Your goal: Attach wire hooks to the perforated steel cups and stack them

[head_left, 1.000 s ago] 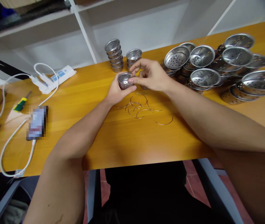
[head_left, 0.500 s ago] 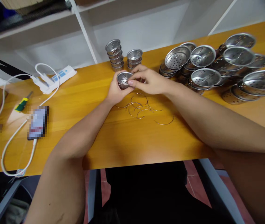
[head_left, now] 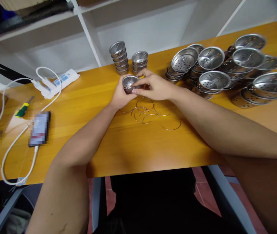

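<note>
My left hand (head_left: 119,97) is wrapped round a small perforated steel cup (head_left: 129,83), held just above the wooden table (head_left: 99,136). My right hand (head_left: 153,86) is closed in a pinch at the cup's rim, fingertips touching its right side; what they pinch is too small to make out. Several thin wire rings (head_left: 145,112) lie on the table just below both hands. Two short stacks of the same small cups (head_left: 119,57) (head_left: 139,60) stand right behind the hands.
A heap of wider perforated steel bowls (head_left: 226,71) fills the table's right side. At the left lie a white power strip (head_left: 58,81) with its cable (head_left: 14,152), a screwdriver (head_left: 22,109) and a phone (head_left: 39,128). A white shelf frame (head_left: 87,32) stands behind.
My right hand has come down from above the cup and settled lower at its rim. The left hand and cup have barely moved.
</note>
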Demonstrator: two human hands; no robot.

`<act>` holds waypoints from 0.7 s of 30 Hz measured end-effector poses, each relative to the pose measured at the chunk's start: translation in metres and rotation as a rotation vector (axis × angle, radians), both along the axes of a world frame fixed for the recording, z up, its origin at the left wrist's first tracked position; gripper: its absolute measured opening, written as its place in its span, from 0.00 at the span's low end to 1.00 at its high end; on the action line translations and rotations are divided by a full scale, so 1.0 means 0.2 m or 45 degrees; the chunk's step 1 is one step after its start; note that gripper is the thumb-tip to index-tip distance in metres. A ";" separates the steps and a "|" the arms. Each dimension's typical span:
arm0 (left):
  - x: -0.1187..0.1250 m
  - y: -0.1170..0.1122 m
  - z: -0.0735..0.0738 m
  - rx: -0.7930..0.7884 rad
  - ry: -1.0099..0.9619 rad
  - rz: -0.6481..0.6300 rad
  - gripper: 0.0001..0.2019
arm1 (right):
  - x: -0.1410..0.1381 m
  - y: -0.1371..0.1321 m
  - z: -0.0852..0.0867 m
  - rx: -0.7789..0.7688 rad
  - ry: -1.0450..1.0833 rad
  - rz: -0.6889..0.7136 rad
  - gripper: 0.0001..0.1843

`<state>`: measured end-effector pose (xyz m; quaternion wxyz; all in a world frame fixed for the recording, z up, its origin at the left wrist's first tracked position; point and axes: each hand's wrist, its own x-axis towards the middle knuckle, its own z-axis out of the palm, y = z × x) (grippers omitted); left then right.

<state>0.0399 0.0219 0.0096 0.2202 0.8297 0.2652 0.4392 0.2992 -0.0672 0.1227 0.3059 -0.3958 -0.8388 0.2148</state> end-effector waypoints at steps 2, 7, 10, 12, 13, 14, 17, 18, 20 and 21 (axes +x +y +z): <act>0.02 -0.01 0.01 -0.017 0.015 0.005 0.49 | 0.00 0.00 0.01 0.011 -0.031 -0.040 0.31; 0.04 -0.02 0.02 -0.046 -0.018 -0.002 0.52 | 0.02 -0.01 0.06 0.042 -0.095 -0.162 0.26; 0.03 0.01 0.01 -0.058 -0.010 0.033 0.51 | 0.04 -0.01 0.09 0.009 -0.138 -0.167 0.27; 0.02 0.04 -0.01 -0.075 -0.023 0.065 0.53 | 0.06 -0.01 0.12 -0.023 -0.146 -0.151 0.25; 0.01 0.04 -0.01 -0.082 -0.030 0.074 0.54 | 0.08 -0.01 0.14 -0.023 -0.145 -0.146 0.23; 0.00 0.04 0.00 -0.085 -0.028 0.075 0.56 | 0.10 0.00 0.16 -0.006 -0.143 -0.152 0.20; 0.00 -0.01 0.06 -0.061 0.086 0.008 0.57 | 0.18 0.00 0.24 0.110 -0.146 -0.267 0.15; 0.01 -0.04 0.09 -0.042 0.158 -0.047 0.54 | 0.21 0.00 0.26 0.148 -0.138 -0.331 0.13; 0.02 -0.12 0.16 0.003 0.327 -0.213 0.49 | 0.25 0.00 0.29 0.197 -0.104 -0.448 0.09; 0.03 -0.16 0.19 0.006 0.396 -0.278 0.49 | 0.26 0.00 0.30 0.213 -0.086 -0.488 0.08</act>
